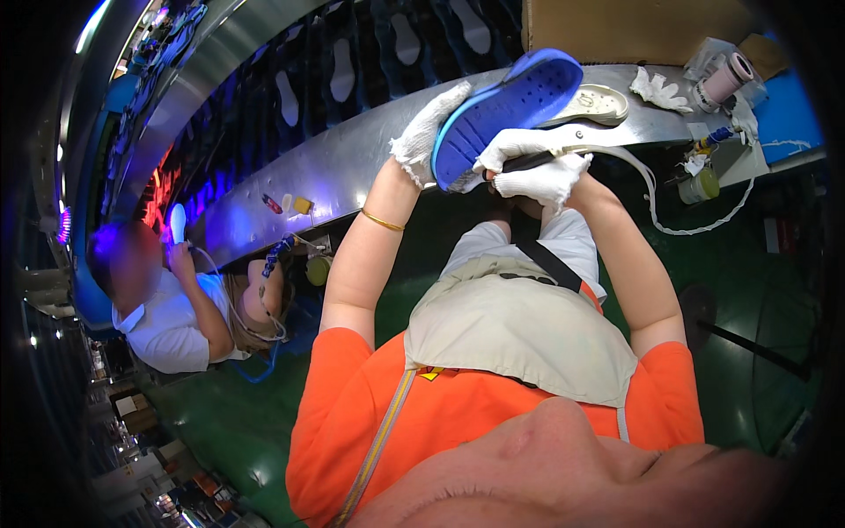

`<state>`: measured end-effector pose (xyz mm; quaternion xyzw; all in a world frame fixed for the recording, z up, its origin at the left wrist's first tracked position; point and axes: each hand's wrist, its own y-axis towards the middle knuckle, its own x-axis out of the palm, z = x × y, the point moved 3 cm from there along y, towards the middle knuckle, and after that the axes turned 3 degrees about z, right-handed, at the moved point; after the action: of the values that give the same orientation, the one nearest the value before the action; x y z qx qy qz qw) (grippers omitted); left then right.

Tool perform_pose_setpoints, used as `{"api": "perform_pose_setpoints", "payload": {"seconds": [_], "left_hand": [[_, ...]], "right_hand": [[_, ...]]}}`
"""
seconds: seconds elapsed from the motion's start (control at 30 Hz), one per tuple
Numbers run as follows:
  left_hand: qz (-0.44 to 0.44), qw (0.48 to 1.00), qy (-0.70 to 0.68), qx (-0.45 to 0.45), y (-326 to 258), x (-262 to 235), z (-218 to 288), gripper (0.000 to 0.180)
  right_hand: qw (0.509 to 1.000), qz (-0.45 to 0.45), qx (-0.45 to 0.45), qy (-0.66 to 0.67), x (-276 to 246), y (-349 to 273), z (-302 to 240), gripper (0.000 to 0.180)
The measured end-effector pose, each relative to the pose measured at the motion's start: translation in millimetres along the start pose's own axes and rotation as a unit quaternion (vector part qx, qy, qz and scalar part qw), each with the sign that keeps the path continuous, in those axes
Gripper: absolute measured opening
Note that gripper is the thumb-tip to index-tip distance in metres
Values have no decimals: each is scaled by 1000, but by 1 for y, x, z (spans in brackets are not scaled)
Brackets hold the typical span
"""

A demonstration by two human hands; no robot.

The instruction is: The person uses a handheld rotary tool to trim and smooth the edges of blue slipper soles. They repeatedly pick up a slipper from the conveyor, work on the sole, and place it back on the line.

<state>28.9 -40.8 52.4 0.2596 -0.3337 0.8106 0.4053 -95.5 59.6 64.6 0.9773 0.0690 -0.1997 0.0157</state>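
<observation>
- I'm watching from afar, and there's the blue shoe (510, 106), tilted in the air in front of the bench (348, 145), right between both hands.
- Left hand (429, 132), in a white glove, has its fingers closed on the shoe's left edge.
- Right hand (535, 169), also gloved, curls its fingers around a dark-handled tool (533, 162) at the shoe's near end; whether the tool's tip touches the shoe, I can't tell.
- A pale hose (654, 195) loops down on the right.
- Just behind the blue shoe, a cream shoe (602, 103) lies on the bench; I see a small round mark inside, too fine for me to read.
- Further right: a spare glove (662, 91), then a pink cup (727, 81) with dark marks I can't make out.
- A cardboard box (607, 35) sits behind.
- Grey soles (341, 70) line the dark belt (374, 53).
- Over on the left, a co-worker in a white shirt (172, 330) raises a pale, glowing sole (179, 223).
</observation>
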Motion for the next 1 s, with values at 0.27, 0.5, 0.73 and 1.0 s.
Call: {"api": "perform_pose_setpoints", "payload": {"seconds": [0.27, 0.5, 0.73, 1.0], "left_hand": [[61, 994, 75, -53, 1, 6, -7, 43], [30, 990, 85, -104, 2, 0, -9, 46], [24, 991, 94, -93, 6, -5, -11, 51], [-98, 975, -191, 61, -3, 0, -15, 57]], "right_hand": [[995, 27, -88, 48, -22, -10, -14, 16], [991, -27, 103, -78, -41, -11, -9, 16], [997, 17, 66, -33, -49, -15, -5, 21], [985, 44, -4, 168, -39, -26, -12, 14]]}}
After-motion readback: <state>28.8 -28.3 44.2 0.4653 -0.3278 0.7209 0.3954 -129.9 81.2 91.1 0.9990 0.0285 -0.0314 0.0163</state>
